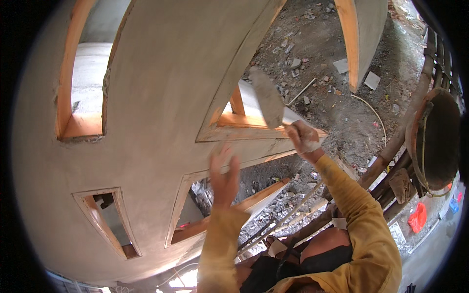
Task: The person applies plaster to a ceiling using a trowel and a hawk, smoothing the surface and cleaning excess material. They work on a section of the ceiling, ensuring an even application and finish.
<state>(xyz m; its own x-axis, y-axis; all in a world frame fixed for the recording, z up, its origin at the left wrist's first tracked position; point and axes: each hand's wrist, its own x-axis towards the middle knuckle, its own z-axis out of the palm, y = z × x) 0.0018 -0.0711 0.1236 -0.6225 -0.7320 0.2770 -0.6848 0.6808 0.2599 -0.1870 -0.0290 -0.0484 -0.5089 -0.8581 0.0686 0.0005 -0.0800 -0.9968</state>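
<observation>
My right hand [303, 136] is closed round the handle of a trowel [266, 100], and its broad blade is coated grey. The blade points up and away, in front of a wood-framed triangular opening [249, 120] in the wall. My left hand [224, 178] is raised close to the grey plastered wall [141, 107], holding nothing. Its fingers are apart and smeared by motion; whether they touch the plaster I cannot tell. Below that hand is another wood-framed opening [178, 207].
Wooden poles [376, 171] run along the right, with a large dark basin [437, 141] on them. Rubble-strewn ground [312, 63] lies far below. A narrow framed slot [110, 219] and a tall opening [80, 128] pierce the wall at left. A red plastic bag [417, 217] lies at right.
</observation>
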